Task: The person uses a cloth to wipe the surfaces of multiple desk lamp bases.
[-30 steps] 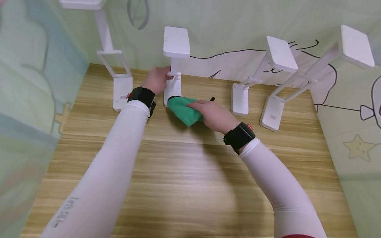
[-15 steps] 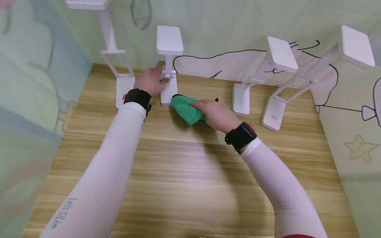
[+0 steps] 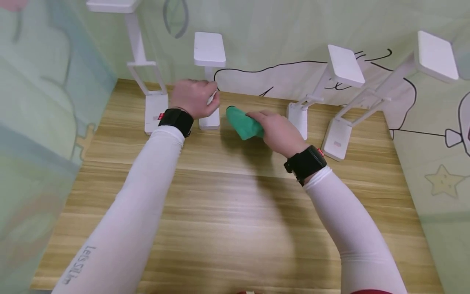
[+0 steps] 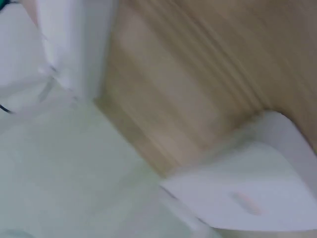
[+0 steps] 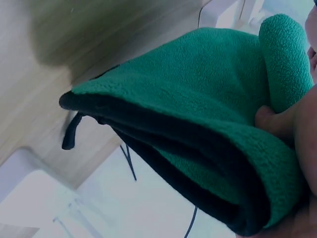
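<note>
In the head view my left hand (image 3: 195, 98) curls over the lower stem of a small white desk lamp (image 3: 209, 50), second from the left. A bit of white shows between its thumb and forefinger, and the hand hides the lamp's hinge. The left wrist view is blurred; a white lamp base (image 4: 247, 191) stands at its lower right. My right hand (image 3: 282, 132) grips a folded green cleaning cloth (image 3: 243, 123) to the right of that lamp, above its own shadow. Black edging and a black loop show on the cloth (image 5: 198, 84) in the right wrist view, thumb pressed into the folds.
Another white lamp (image 3: 156, 112) stands to the left of my left hand. Two more, a short lamp (image 3: 345, 65) and a taller lamp (image 3: 437, 55), are at the right. The wooden table (image 3: 235, 228) meets printed curtains (image 3: 279, 32) at the back and sides.
My left hand has gone from behind the lamp's stem to over its front. The right hand has lifted the cloth off the lamp base and drawn it rightward.
</note>
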`<state>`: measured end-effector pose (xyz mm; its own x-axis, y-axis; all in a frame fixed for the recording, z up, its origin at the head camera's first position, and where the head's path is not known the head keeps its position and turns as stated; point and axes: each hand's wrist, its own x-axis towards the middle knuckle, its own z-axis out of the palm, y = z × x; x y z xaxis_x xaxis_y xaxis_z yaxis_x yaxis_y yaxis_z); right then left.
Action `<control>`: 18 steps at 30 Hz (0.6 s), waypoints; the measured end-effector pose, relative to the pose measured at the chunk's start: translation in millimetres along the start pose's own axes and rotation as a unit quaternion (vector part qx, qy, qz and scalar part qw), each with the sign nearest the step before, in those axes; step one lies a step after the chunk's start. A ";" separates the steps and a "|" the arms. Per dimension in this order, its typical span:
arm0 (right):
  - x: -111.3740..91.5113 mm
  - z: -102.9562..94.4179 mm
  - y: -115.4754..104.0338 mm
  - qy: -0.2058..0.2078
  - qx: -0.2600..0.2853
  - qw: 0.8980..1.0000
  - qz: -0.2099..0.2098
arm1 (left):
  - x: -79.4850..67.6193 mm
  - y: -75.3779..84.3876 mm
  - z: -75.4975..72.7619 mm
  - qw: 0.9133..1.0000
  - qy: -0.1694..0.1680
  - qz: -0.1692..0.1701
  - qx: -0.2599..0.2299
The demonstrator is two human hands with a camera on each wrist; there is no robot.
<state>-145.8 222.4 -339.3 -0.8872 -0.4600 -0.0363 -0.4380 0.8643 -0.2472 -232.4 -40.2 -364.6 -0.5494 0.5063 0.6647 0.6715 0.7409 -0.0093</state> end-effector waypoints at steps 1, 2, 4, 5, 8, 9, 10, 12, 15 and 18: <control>-0.5 -1.7 1.5 0.005 0.001 1.000 0.005 | 4.8 4.7 1.0 1.000 0.001 0.021 -0.008; -1.3 -3.1 3.0 0.008 0.001 1.000 0.011 | 9.5 9.5 2.2 0.999 0.000 0.039 -0.019; -3.4 -5.8 5.7 0.009 -0.004 1.000 0.020 | 20.2 20.6 4.4 0.997 -0.007 0.061 -0.039; -4.9 -6.6 7.0 0.009 -0.006 1.000 0.022 | 26.3 26.7 5.3 0.997 -0.017 0.063 -0.052; -10.7 -6.6 10.6 0.004 -0.013 1.000 0.022 | 48.1 47.1 7.5 0.992 -0.092 0.025 -0.082; -13.0 -5.9 11.7 0.000 -0.018 1.000 0.021 | 56.3 54.5 8.2 0.987 -0.129 0.001 -0.094; -15.4 -4.9 12.6 -0.002 -0.021 1.000 0.019 | 64.3 62.1 9.2 0.980 -0.167 -0.025 -0.105; -20.1 -2.6 13.7 -0.006 -0.026 1.000 0.014 | 78.8 77.7 11.6 0.960 -0.237 -0.073 -0.128; -26.5 -0.1 13.5 -0.009 -0.032 0.999 0.009 | 96.2 99.5 15.7 0.930 -0.308 -0.115 -0.162; -31.1 -0.1 9.6 -0.010 -0.030 0.999 0.004 | 107.9 117.4 18.3 0.909 -0.348 -0.130 -0.187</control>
<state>-122.4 245.0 -340.4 -0.8881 -0.4562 -0.0572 -0.4392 0.8786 -0.1874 -222.0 109.5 -307.7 -0.8079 0.5888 -0.0266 0.5248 0.7391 0.4223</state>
